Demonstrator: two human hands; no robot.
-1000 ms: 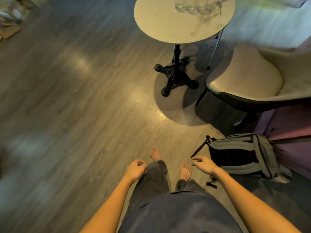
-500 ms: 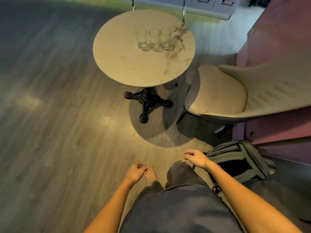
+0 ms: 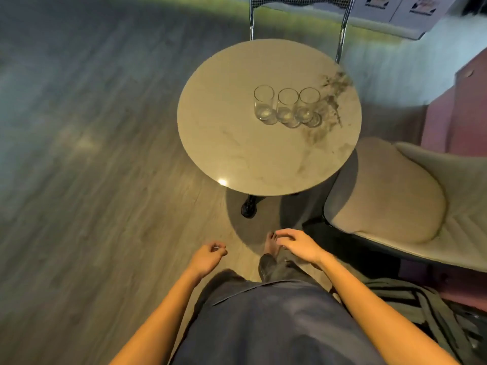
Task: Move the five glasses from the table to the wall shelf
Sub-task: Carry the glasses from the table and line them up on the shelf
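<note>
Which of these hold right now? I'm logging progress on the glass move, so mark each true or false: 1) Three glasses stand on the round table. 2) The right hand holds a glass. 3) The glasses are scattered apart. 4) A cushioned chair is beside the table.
1) True: three glasses stand on the round table.
2) False: the right hand is empty, and so is the left hand.
3) False: they stand upright in a tight row.
4) True: the cushioned chair sits at the table's right.

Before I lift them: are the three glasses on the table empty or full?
Empty, apparently: the three glasses stand upright on the table, bases visible through clear walls.
</note>
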